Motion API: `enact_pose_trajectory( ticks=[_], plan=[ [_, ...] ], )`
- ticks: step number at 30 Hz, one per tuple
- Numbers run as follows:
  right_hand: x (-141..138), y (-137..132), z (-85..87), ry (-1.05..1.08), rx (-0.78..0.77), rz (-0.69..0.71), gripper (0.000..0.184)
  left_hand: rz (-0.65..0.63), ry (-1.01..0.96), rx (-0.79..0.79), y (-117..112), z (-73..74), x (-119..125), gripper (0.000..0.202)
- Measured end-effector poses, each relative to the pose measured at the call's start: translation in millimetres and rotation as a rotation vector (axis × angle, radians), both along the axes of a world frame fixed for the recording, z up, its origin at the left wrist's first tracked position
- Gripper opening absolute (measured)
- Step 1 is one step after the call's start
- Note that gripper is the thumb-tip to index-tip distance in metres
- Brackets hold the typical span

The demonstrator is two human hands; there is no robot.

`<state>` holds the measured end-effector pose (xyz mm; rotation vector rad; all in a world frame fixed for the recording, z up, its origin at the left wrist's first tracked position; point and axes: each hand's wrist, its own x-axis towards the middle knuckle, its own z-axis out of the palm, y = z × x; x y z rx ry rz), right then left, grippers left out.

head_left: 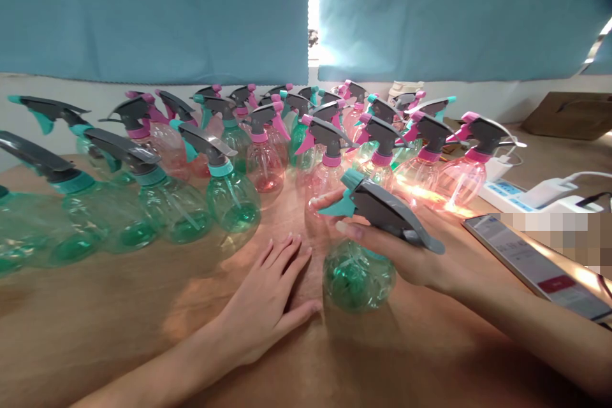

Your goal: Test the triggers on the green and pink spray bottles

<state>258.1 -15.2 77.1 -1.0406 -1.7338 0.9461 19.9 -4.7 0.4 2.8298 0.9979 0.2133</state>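
Observation:
A green see-through spray bottle [358,277] with a grey and teal trigger head stands upright before me. My right hand [399,242] is wrapped round its neck under the head, index finger reaching toward the teal trigger. Flat on the wooden table [191,357] lies my left hand [268,293], fingers spread, holding nothing and a little left of that bottle. The closest bottle beyond my left hand is another green spray bottle [234,201] with a teal collar. Behind the held one stands a pink spray bottle [325,175], partly hidden by my right hand and the trigger head.
Several more green and pink spray bottles crowd the table's left and back. On the right lie a phone [540,264], a white power strip [509,194] with plugs and cables, and a brown cardboard piece [568,116]. Blue blinds [153,13] hang behind.

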Motion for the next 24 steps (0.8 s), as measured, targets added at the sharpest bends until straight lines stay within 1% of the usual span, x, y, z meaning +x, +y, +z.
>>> enact_pose_trajectory(
  ticks=[2, 5, 10, 14, 18, 24],
  plan=[
    [-0.4, -1.2, 1.4, 0.031, -0.013, 0.011, 0.034, 0.003, 0.004, 0.007, 0.0, -0.1, 0.6, 0.071],
    [-1.8, -1.8, 5.8, 0.014, -0.019, 0.046, 0.034, 0.003, -0.009, 0.012, 0.1, 0.0, 1.3, 0.067],
    [-4.5, -0.4, 7.2, 0.080, 0.038, 0.040, 0.031, 0.004, -0.020, 0.009, 0.0, 1.6, 2.5, 0.062],
    [-3.5, 0.1, 7.4, 0.037, 0.011, 0.117, 0.041, 0.001, -0.011, 0.003, 0.4, 2.5, 3.3, 0.062],
    [-3.9, 0.9, 5.5, 0.101, 0.029, 0.100, 0.049, 0.002, -0.010, 0.000, 0.7, 1.8, 2.7, 0.062],
    [-6.7, 2.2, 0.4, 0.183, 0.053, 0.110, 0.039, 0.006, -0.022, -0.012, 0.1, 3.6, 2.5, 0.060]
  ],
)
